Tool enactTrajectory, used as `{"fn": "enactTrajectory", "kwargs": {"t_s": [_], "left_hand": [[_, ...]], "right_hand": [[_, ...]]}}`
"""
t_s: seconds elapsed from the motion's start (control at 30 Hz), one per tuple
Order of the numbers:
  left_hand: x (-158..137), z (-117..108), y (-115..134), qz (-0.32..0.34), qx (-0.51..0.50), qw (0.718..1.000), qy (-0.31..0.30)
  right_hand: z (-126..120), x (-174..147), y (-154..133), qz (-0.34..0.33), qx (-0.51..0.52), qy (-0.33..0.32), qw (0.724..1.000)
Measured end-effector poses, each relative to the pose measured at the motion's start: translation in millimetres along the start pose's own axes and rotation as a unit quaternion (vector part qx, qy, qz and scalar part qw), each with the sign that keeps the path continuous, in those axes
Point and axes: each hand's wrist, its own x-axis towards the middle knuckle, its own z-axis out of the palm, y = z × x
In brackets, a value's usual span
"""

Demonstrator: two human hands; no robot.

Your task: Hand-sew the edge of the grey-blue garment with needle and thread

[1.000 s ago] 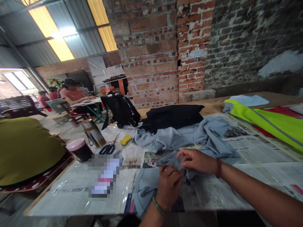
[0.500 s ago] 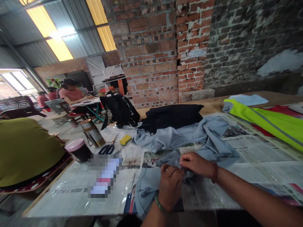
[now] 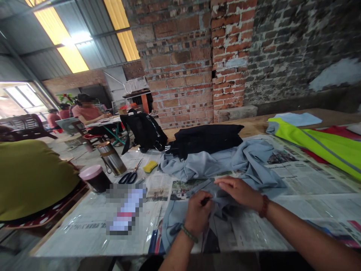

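A grey garment lies bunched across the newspaper-covered table, and one part of it reaches toward the front edge. My left hand, with a green bracelet at the wrist, is closed on a fold of this grey cloth, fingers curled in. Just to its right, my right hand, wearing a red bead bracelet, rests over the same cloth with its fingers stretched out to the left. Its thumb is mostly hidden. Whether anything small is between the fingers cannot be made out.
Scissors, a yellow sponge, a pink-lidded jar, a steel flask and a blurred phone-like object are on the left. Behind lie black clothing and a backpack; a neon-yellow garment is right. People sit left.
My right hand has gone from a pinch beside the left hand to stretched fingers over the cloth, slightly to the right. My left hand has turned a little, still closed on the fabric.
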Motion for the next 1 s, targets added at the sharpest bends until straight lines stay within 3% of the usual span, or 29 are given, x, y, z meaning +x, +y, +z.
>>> {"fn": "enactTrajectory", "kwargs": {"t_s": [0.13, 0.3, 0.43, 0.63, 0.87, 1.0], "left_hand": [[2, 2, -9, -0.133, -0.09, 0.987, -0.018], [1, 4, -12, -0.184, -0.146, 0.971, -0.035], [1, 5, -11, -0.197, -0.176, 0.964, -0.039], [1, 7, -15, -0.187, -0.192, 0.961, -0.061], [1, 3, -13, -0.193, -0.193, 0.959, -0.081], [2, 4, -12, -0.193, -0.19, 0.959, -0.079]], "right_hand": [[-6, -17, 3, -0.085, -0.091, 0.127, 0.984], [18, -47, 10, -0.193, -0.222, 0.096, 0.951], [31, -48, 24, -0.192, -0.289, 0.093, 0.933], [23, -37, 41, -0.099, -0.282, 0.116, 0.947], [32, -40, 37, -0.208, -0.253, 0.111, 0.938], [35, -34, 32, -0.222, -0.23, 0.104, 0.942]]}}
